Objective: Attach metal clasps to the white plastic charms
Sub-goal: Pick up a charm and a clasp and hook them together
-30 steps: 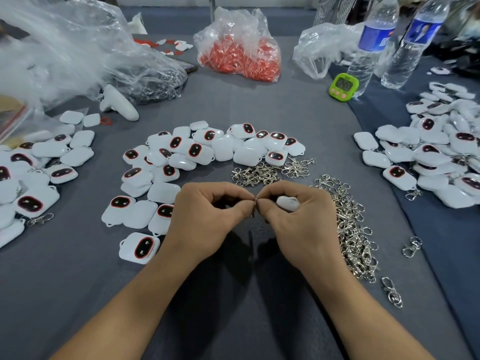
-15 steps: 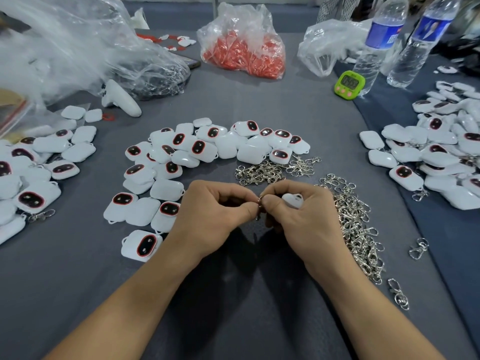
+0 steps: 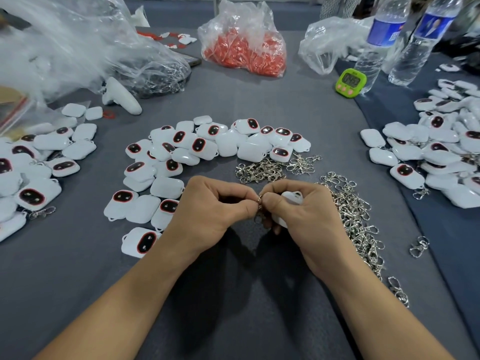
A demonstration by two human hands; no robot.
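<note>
Head view: left hand [image 3: 207, 211] pinches clasp [image 3: 259, 203]; right hand [image 3: 309, 219] clenched round charm [image 3: 293, 198]

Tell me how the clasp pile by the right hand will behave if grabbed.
The clasp pile looks like loose interlocked hooks and rings, so a grab would probably drag neighbours along in a tangle. Pushed, it likely spreads rather than slides as one. Shiny metal: probably heavy for its size.

white charms [image 3: 166, 149] with black red-rimmed ovals; silver clasps [image 3: 355, 219]; grey table [image 3: 259, 100]; green timer [image 3: 350, 81].
</note>
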